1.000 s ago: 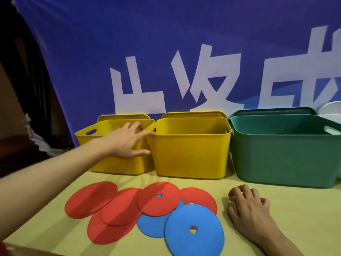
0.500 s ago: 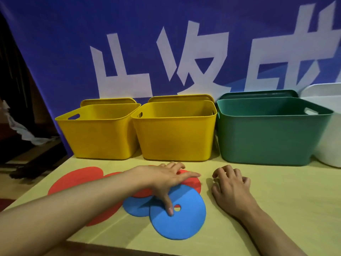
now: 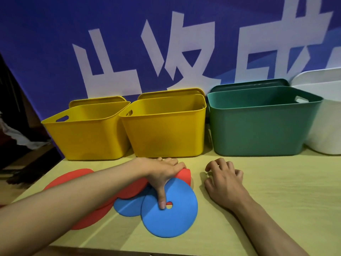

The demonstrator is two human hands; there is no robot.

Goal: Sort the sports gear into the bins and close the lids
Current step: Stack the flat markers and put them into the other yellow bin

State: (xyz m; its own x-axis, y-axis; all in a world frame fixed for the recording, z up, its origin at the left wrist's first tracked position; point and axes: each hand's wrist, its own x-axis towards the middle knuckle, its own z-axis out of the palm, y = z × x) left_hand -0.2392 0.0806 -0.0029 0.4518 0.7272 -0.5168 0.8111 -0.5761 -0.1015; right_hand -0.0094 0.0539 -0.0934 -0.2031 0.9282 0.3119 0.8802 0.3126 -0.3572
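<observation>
Light is dim and soft, leaving the left edge nearly black. Faint shadows lie under both forearms on the pale yellow wooden table [image 3: 276,182]. Wide-angle distortion bends the edges; detail looks slightly soft.

A pale yellow-green desk [image 3: 276,200] with a faint wood grain fills the near part of the scene, its near edge running along the bottom. Behind it, at the far side, hangs a deep blue banner [image 3: 46,43] printed with large white characters [image 3: 177,52]; a lighter blue patch shows toward its right. At the far left, beyond the desk's edge, the surroundings are dark, with a crumpled whitish sheet [image 3: 16,137] lying there.
</observation>
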